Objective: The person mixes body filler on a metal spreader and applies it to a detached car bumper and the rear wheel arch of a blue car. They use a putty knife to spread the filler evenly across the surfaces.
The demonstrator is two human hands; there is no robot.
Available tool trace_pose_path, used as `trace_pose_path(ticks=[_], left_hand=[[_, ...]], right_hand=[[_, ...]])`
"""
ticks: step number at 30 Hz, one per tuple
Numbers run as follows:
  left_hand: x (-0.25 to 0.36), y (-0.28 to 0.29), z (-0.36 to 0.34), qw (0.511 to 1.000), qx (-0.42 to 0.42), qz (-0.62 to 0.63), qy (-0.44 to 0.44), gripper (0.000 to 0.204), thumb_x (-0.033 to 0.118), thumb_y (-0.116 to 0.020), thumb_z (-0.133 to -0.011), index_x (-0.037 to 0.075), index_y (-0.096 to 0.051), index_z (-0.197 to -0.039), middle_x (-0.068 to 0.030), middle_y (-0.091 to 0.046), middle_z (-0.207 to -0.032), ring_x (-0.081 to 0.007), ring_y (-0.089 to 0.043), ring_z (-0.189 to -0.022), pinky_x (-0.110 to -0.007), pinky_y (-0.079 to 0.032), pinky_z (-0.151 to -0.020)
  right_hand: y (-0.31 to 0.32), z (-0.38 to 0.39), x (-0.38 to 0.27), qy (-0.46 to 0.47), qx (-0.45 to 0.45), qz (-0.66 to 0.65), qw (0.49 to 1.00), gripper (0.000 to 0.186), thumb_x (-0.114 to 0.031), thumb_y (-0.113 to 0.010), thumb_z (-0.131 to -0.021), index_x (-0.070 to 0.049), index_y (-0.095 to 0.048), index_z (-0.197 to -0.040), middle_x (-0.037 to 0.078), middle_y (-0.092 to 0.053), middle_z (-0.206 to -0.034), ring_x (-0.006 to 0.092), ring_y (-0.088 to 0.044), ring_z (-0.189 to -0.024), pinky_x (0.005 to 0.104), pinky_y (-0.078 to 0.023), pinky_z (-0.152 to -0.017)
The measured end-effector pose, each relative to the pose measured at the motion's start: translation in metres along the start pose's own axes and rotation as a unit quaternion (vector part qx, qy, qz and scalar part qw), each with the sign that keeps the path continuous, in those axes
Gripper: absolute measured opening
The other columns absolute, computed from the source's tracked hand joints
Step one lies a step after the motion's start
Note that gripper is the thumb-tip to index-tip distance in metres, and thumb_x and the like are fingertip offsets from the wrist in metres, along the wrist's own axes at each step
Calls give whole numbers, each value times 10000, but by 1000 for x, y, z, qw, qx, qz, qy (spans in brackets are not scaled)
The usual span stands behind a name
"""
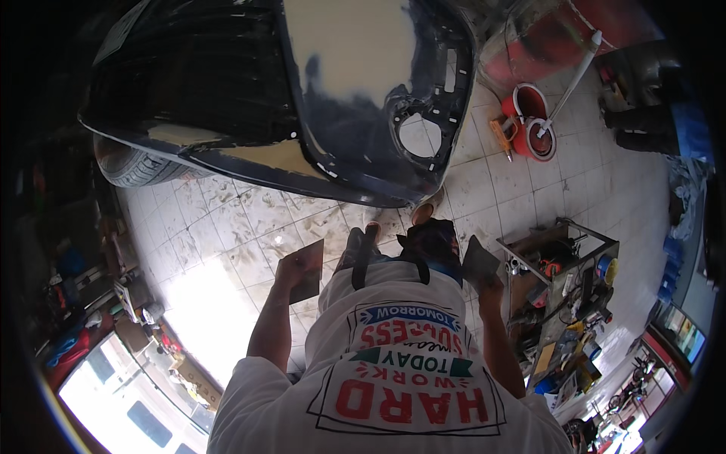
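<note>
Head view, looking down past my shirt: my left hand [290,268] is closed on the near edge of a brown flat plate [308,284], and my right hand [491,286] grips a dark grey plate [478,265] by its lower end. I probably hold both by the edge so that their broad faces are free. My hands are well apart, one on each side of my body, and neither touches the car bumper [355,144], which lies ahead of them, mostly in front of the left hand and the gap between. Beige patches [352,45] coat parts of it. The metal-framed bench [522,250] stands just right of my right hand, likely so its tools are within reach. Beyond that hand, red buckets [535,141] sit on the floor [261,227], perhaps to be out from underfoot.

I can't make out how my fingers lie behind the plates, or whether anything coats the hidden faces. The bumper's top runs out of sight at the upper edge, and it covers part of the tyre [136,165] ahead of my left hand. Clutter on the bench blurs together, and the far left is too dark to read.
</note>
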State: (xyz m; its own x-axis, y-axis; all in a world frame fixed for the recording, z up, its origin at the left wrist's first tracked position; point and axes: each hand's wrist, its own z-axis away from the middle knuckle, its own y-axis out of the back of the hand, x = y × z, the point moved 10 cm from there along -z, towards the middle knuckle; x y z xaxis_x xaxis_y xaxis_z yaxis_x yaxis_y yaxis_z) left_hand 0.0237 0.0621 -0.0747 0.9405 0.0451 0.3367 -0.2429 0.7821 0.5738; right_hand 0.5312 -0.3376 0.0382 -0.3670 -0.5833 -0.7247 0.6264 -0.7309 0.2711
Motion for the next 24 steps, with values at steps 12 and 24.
trace_pose_path(ticks=[12, 24], left_hand=[[18, 8, 18, 997, -47, 54, -25, 472, 412, -815, -886, 86, -772, -1224, -144, -801, -1123, -272, -763, -1091, -405, -584, -947], [106, 59, -7, 919, -8, -306, -250, 437, 451, -531, -1024, 80, -734, -914, -178, -756, -897, -426, -716, -825, -503, -546, -737]], right_hand=[[-58, -47, 12, -68, -197, 81, 975, 498, -197, -671, -1037, -68, -512, -1491, 146, -721, -1158, 155, -683, -988, 340, -566, -846], [-130, -47, -2, -10, -416, 289, 862, 842, -285, -782, -871, -135, -431, -1621, 192, -615, -1455, 300, -613, -1306, 401, -467, -1119]])
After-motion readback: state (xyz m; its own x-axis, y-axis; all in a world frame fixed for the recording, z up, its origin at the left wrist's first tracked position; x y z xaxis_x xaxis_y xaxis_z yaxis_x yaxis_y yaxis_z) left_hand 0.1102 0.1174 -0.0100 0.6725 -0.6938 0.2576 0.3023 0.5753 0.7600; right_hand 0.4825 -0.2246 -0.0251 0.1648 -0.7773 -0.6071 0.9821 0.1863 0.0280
